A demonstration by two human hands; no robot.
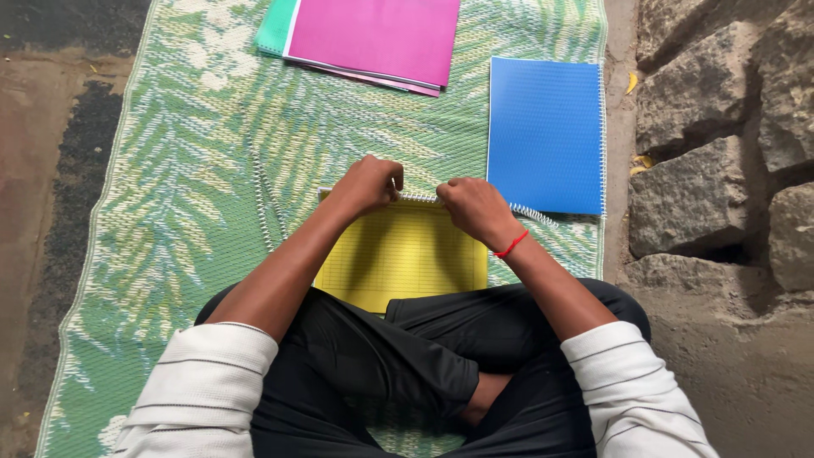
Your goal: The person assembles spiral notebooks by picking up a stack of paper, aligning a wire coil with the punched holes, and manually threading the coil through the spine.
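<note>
Yellow notebook (398, 254) on the mat (203, 170) just before my crossed legs, its wire coil (420, 198) running crosswise along the far edge. My left hand (366, 184) and right hand (475, 208), both curled closed, pinch that coil side by side.

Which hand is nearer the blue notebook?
Right. The right hand pinches the yellow pad's spiral just left of the blue notebook; the left hand is farther left.
</note>
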